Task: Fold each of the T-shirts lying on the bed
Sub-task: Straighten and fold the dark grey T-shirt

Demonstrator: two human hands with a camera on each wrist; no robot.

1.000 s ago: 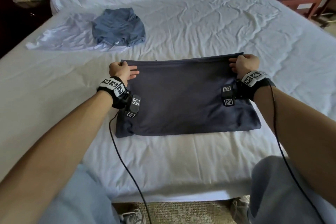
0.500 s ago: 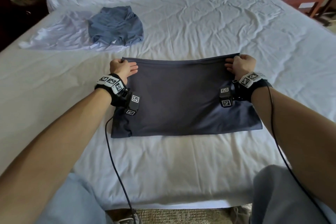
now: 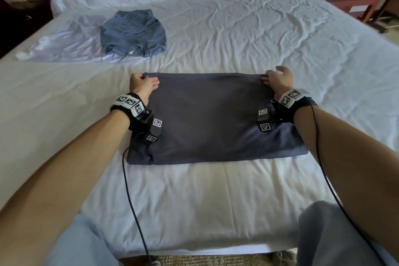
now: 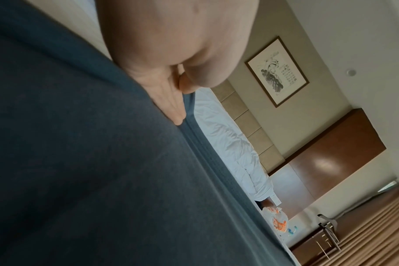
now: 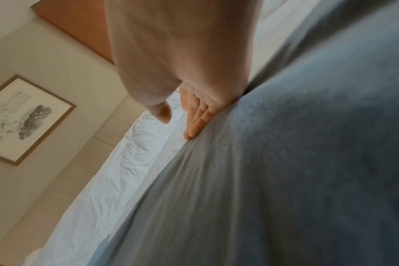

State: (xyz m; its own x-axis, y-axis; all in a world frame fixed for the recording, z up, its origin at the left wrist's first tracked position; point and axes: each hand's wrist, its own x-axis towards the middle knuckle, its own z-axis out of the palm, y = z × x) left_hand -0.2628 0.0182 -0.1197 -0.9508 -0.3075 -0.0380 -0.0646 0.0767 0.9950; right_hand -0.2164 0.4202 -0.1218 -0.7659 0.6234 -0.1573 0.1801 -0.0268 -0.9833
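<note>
- Head view: the dark grey T-shirt (image 3: 207, 119) lies folded into a wide rectangle across the middle of the bed (image 3: 280, 34), smooth on top, its near edge thicker with layered cloth.
- Further up the bed to the left a blue T-shirt (image 3: 133, 32) sits crumpled on top of a white T-shirt (image 3: 64, 47), which is spread flat and creased; both are well apart from the dark one.
- The near left and near right corners of the dark shirt are partly covered by the wrist cameras and forearms, and the fingertips of both hands are hidden behind the far edge from above.
- The left hand (image 3: 141, 86) holds the far left corner: in the left wrist view its fingers (image 4: 169, 106) lie on top of the cloth and the thumb tucks under the hem, so the grip is closed on the fabric.
- The right hand (image 3: 278, 81) is at the far right corner; the right wrist view is blurred, but its fingers (image 5: 198, 120) lie straight against the cloth with the thumb lifted clear, a loosened, spread grip that only touches the shirt.
</note>
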